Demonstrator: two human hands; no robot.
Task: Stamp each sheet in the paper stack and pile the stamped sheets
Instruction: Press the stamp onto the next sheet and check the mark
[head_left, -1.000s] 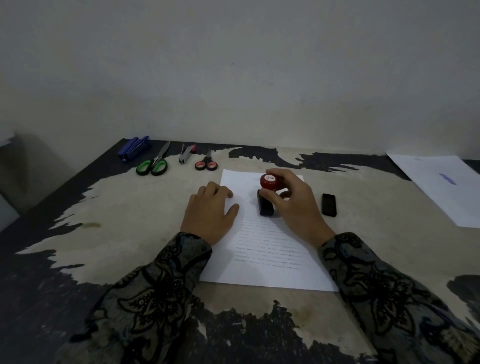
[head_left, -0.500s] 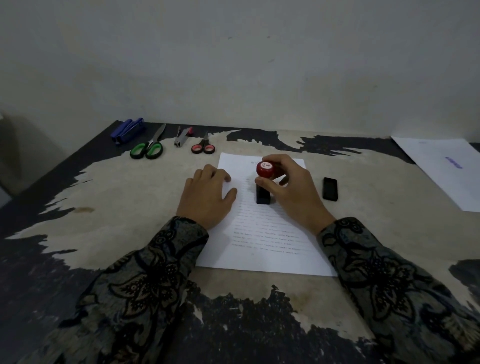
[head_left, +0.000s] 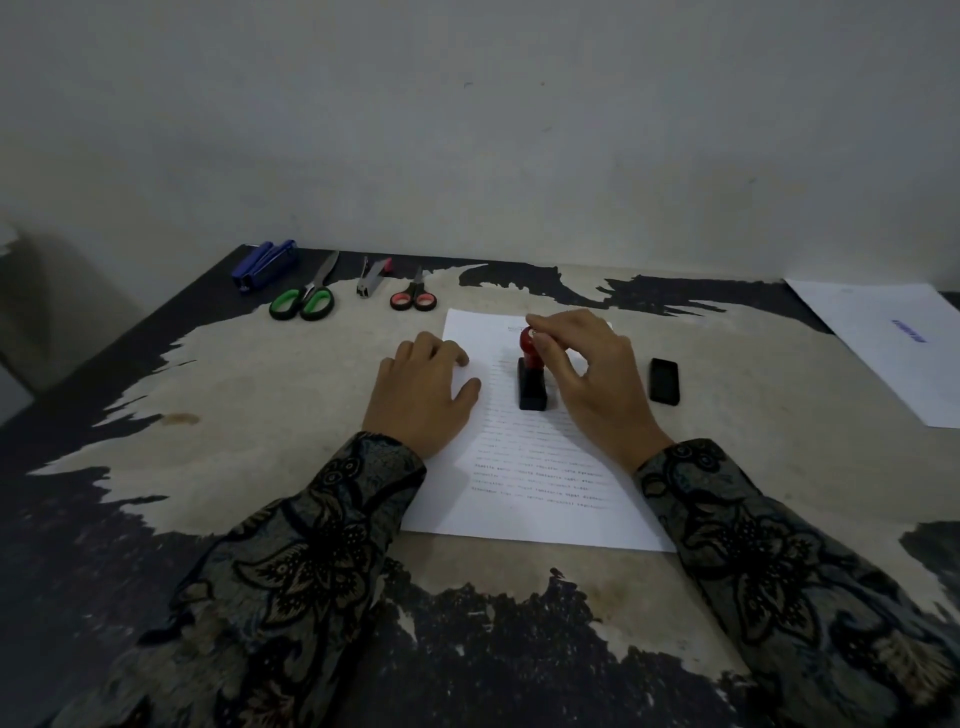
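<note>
red-knobbed black stamp (head_left: 531, 382), upright on printed sheet (head_left: 540, 467)

Worn black-and-beige tabletop (head_left: 260, 395), along its far edge, left to right: blue stapler (head_left: 266, 265), green-handled scissors (head_left: 306, 296), grey metal staple remover (head_left: 371, 276), small red-handled scissors (head_left: 414, 295).
</note>
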